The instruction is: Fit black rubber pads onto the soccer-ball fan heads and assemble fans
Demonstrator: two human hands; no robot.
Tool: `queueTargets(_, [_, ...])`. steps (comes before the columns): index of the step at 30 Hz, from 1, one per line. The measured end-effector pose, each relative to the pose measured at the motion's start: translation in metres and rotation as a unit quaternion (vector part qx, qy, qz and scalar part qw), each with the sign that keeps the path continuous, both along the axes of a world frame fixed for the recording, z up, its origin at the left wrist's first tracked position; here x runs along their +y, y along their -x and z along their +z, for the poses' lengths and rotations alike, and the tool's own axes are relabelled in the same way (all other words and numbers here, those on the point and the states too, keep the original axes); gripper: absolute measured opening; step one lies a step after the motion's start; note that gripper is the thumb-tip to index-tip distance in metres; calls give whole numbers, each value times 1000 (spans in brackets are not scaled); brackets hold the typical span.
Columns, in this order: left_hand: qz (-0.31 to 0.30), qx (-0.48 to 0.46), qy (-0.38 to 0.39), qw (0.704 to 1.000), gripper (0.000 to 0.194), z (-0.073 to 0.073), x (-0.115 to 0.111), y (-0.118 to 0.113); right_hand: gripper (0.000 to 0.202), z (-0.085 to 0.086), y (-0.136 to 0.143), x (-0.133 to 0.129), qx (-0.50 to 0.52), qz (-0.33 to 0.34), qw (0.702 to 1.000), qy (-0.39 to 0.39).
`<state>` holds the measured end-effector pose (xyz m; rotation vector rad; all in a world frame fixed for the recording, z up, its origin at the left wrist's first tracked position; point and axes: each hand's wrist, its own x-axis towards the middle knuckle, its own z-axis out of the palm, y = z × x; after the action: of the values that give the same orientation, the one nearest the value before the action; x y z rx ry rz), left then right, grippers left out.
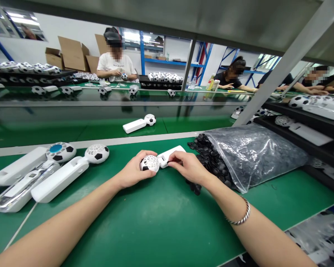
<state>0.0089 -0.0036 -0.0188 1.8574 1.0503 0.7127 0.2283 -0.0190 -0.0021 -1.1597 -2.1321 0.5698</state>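
My left hand (136, 168) is wrapped round the football-patterned head of a white handheld device (171, 154), above the green table. The fingers of my right hand (187, 167) are pinched together at the device's handle, near its neck; whether a small part is between the fingertips is hidden. The handle points away to the upper right. Just right of my right hand, black pieces (215, 163) spill from a clear plastic bag (258, 155). Several similar white devices (62, 178) lie at the left on the table.
Beyond the table edge, another device (136, 125) lies on the green conveyor (100, 128). Black trays (320, 129) with more devices stand at the right. A slanted metal post (284, 70) rises behind the bag. Several people sit across the line, one person (117, 63) holding a device.
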Motion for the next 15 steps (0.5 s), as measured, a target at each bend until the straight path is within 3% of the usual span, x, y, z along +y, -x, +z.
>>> queueTargets(5, [2,37,-35,999,47,4,-2,-2,7,-4,13,-8,40,49,998,-11])
queueTargets(15, [20,64,-65,996,46,6,-8,-9,6,-15,23,-4,78,44,996,8])
